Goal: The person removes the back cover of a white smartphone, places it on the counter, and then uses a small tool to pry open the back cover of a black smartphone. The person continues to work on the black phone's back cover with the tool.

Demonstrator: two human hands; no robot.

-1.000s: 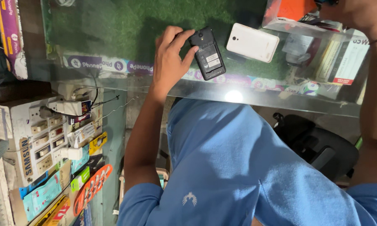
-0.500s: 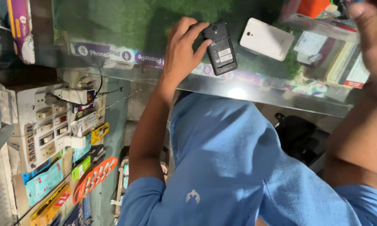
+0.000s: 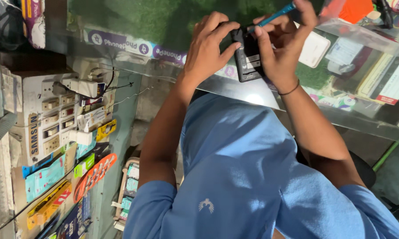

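Note:
My left hand [image 3: 208, 46] grips the left side of a small black phone [image 3: 249, 59] that lies back-up with its cover off on a glass counter [image 3: 173, 66]. My right hand [image 3: 281, 42] rests on the phone's right side and pinches a thin blue tool [image 3: 274, 15] whose tip points at the phone's top edge. A white back cover [image 3: 314, 48] lies on the green mat [image 3: 137, 17] just right of my right hand, partly hidden by it.
A clear plastic box [image 3: 372, 66] with cards and small parts sits at the right. An orange item [image 3: 354, 9] lies at the top right. White power strips with plugs [image 3: 62, 110] and hanging packaged accessories [image 3: 49, 186] fill the left wall.
My right hand has come in from the right with the blue tool and now rests on the phone. My left hand still holds the phone in place.

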